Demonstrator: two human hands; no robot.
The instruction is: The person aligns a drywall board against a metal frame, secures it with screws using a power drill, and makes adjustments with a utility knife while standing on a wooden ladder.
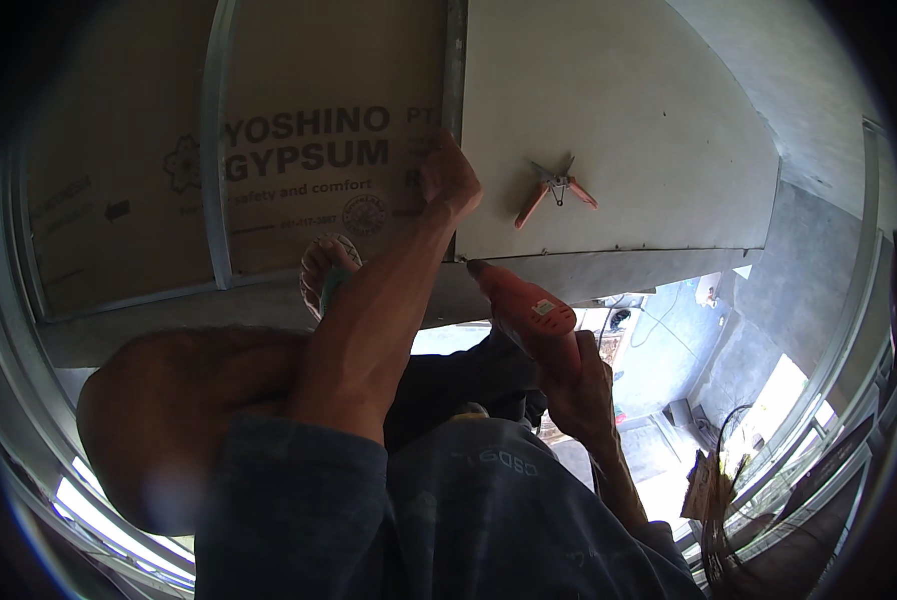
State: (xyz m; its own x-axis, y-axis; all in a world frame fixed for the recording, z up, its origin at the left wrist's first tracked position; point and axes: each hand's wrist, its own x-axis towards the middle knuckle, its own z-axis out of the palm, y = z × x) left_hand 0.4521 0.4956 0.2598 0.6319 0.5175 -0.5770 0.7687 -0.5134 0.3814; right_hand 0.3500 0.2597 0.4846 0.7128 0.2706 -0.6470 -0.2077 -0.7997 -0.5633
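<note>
My left hand (450,178) is closed, knuckles bent, at the metal strip (454,60) between the brown printed board (308,60) and the pale board (608,90); what its fingers hold, if anything, is hidden. My right hand (578,395) grips a red power drill (528,315) by its handle. The drill's nose is at the lower left corner of the pale board, on its seam beside the strip. Red-handled metal snips (553,190) lie spread on the pale board, to the right of my left hand.
My sandalled foot (323,268) rests left of my forearm, my bent knee below it. Metal framing (215,150) crosses the brown board and curves along both sides. Beyond the board edge, a drop opens to a lower floor (683,330) with cables. Brown debris (700,485) sits lower right.
</note>
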